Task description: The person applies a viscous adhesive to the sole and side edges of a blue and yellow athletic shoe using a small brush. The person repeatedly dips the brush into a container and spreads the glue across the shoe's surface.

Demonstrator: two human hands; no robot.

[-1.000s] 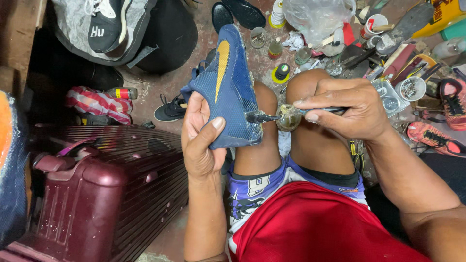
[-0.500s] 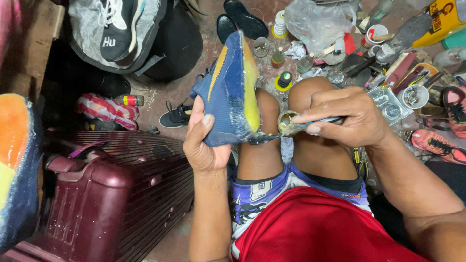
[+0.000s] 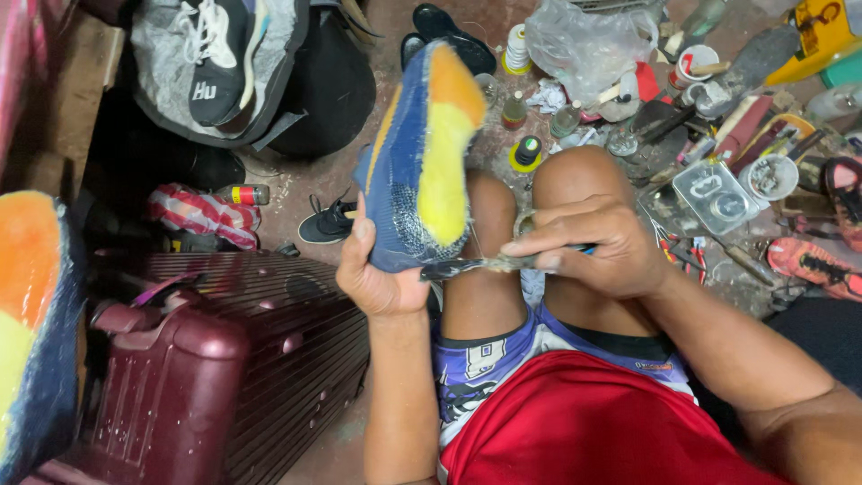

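My left hand (image 3: 373, 274) grips the heel end of a blue shoe (image 3: 417, 157) with a yellow and orange underside, held upright above my knees. My right hand (image 3: 588, 247) pinches a dark metal tool (image 3: 467, 266) with a thread spool on it, its tip at the shoe's lower edge near my left palm. A thin thread runs from the shoe down toward the tool. I sit with bare knees, in blue patterned shorts and a red shirt (image 3: 584, 422).
A maroon hard suitcase (image 3: 206, 359) lies at the left. Another orange and blue shoe (image 3: 31, 305) fills the left edge. A black bag with a sneaker (image 3: 224, 63) lies at the back. Bottles, tins, tools and thread spools (image 3: 700, 135) litter the floor at right.
My left hand has turned the shoe, so its yellow and orange underside now faces me. The tool tip has moved left and lower, against the shoe's bottom edge.
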